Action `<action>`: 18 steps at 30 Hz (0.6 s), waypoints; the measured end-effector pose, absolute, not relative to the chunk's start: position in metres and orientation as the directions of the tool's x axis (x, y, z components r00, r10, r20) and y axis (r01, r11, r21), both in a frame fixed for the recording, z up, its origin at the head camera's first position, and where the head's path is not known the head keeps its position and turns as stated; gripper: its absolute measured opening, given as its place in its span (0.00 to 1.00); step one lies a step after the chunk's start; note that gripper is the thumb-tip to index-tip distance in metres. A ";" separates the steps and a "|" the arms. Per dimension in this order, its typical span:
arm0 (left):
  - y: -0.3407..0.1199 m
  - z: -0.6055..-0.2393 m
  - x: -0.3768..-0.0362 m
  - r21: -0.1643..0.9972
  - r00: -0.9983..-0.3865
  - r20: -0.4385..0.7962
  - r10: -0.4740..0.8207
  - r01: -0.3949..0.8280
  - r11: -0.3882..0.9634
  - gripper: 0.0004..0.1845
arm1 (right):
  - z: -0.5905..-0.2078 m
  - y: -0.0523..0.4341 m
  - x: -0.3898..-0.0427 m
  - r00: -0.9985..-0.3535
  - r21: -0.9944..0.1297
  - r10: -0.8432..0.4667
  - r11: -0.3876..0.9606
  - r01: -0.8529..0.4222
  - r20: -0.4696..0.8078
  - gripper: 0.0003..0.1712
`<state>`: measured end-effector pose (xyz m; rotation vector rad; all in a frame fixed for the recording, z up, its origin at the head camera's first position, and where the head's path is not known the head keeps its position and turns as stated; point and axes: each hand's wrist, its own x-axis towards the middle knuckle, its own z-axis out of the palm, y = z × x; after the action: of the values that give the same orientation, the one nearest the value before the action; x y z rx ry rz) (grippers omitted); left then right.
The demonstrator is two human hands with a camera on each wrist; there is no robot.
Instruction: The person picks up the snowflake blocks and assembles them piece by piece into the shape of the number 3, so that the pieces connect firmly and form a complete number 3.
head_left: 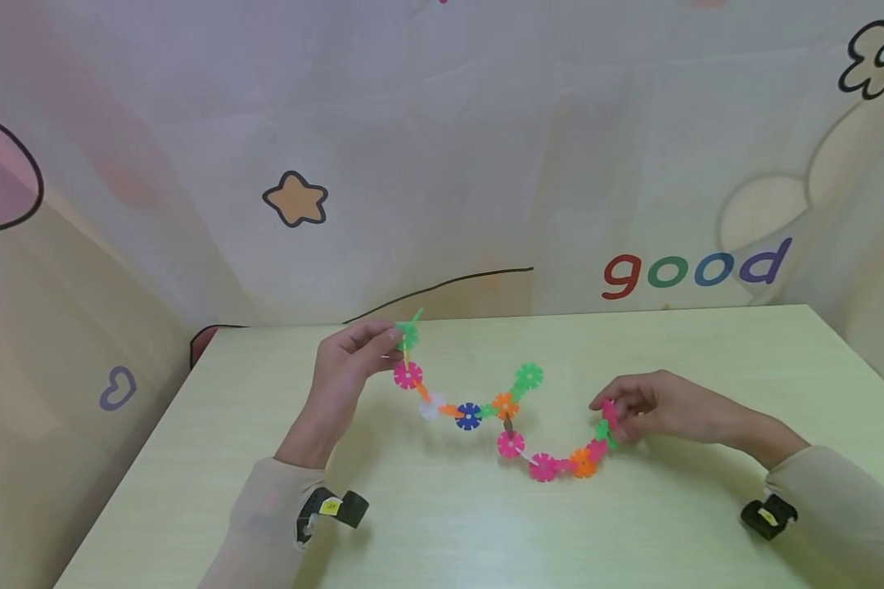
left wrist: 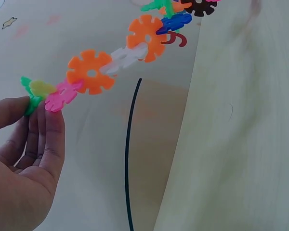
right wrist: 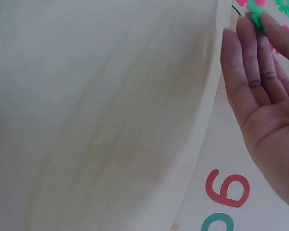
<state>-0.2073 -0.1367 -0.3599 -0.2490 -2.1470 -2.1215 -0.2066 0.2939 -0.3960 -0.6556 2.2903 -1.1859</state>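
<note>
A chain of interlocked plastic snowflake discs (head_left: 486,413) in pink, orange, green, blue and white hangs in a sagging line between my two hands above the pale green table (head_left: 442,507). My left hand (head_left: 383,343) pinches the green disc (head_left: 408,334) at the chain's left end, raised highest. The left wrist view shows that pinch on the green piece (left wrist: 31,98), with orange and pink discs (left wrist: 89,72) running away from it. My right hand (head_left: 613,421) pinches the pink and green discs (head_left: 606,425) at the right end; its fingertips (right wrist: 255,21) touch a green piece.
A cartoon-printed backdrop with the word "good" (head_left: 696,270) and a star (head_left: 295,199) stands behind the table's far edge. The table's left edge (head_left: 140,442) drops off near my left forearm. Black wrist-mounted cameras (head_left: 768,515) sit at both wrists.
</note>
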 end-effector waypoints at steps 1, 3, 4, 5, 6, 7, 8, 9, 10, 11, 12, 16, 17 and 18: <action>-0.137 -0.360 -0.208 0.980 -0.980 0.196 0.039 0.196 0.010 0.13 | -0.395 0.294 -0.207 -0.785 -0.834 -0.592 0.515 -0.196 -0.181 0.22; -0.138 -0.360 -0.209 0.981 -0.980 0.193 0.042 0.194 0.020 0.13 | -0.392 0.294 -0.207 -0.810 -0.831 -0.564 0.519 -0.199 -0.159 0.24; -0.138 -0.360 -0.209 0.981 -0.981 0.190 0.044 0.191 0.023 0.13 | -0.390 0.294 -0.207 -0.822 -0.830 -0.550 0.520 -0.201 -0.146 0.24; -0.139 -0.360 -0.210 0.982 -0.981 0.186 0.045 0.188 0.029 0.14 | -0.389 0.294 -0.207 -0.834 -0.831 -0.536 0.519 -0.201 -0.133 0.25; -0.140 -0.360 -0.210 0.982 -0.982 0.181 0.045 0.183 0.039 0.14 | -0.387 0.294 -0.207 -0.843 -0.836 -0.524 0.511 -0.200 -0.119 0.25; -0.141 -0.360 -0.210 0.983 -0.984 0.174 0.045 0.176 0.048 0.14 | -0.386 0.294 -0.207 -0.852 -0.844 -0.512 0.500 -0.195 -0.106 0.25; -0.142 -0.359 -0.210 0.983 -0.984 0.170 0.045 0.172 0.057 0.14 | -0.385 0.294 -0.207 -0.862 -0.852 -0.499 0.487 -0.192 -0.091 0.25; -0.143 -0.359 -0.211 0.983 -0.985 0.168 0.044 0.170 0.064 0.14 | -0.384 0.295 -0.207 -0.872 -0.857 -0.484 0.479 -0.189 -0.078 0.24; -0.144 -0.358 -0.211 0.983 -0.985 0.167 0.046 0.170 0.071 0.14 | -0.383 0.295 -0.208 -0.881 -0.864 -0.468 0.469 -0.185 -0.065 0.24; -0.145 -0.358 -0.211 0.982 -0.984 0.172 0.049 0.175 0.077 0.13 | -0.382 0.296 -0.208 -0.891 -0.868 -0.452 0.461 -0.186 -0.049 0.23; -0.146 -0.357 -0.212 0.980 -0.982 0.179 0.053 0.183 0.084 0.13 | -0.381 0.296 -0.208 -0.900 -0.870 -0.435 0.455 -0.190 -0.031 0.23; -0.147 -0.357 -0.214 0.973 -0.976 0.207 0.069 0.213 0.094 0.13 | -0.378 0.298 -0.208 -0.930 -0.846 -0.366 0.486 -0.220 0.032 0.21; -0.148 -0.357 -0.214 0.972 -0.975 0.210 0.073 0.216 0.095 0.13 | -0.377 0.298 -0.208 -0.935 -0.837 -0.352 0.498 -0.228 0.045 0.21; -0.148 -0.358 -0.215 0.971 -0.975 0.209 0.075 0.216 0.100 0.13 | -0.376 0.297 -0.208 -0.938 -0.828 -0.341 0.509 -0.236 0.057 0.21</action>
<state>-0.2146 -0.1484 -0.3579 -0.2991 -2.2483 -2.0170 -0.2077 0.2975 -0.3763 -0.5050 2.6292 -1.4151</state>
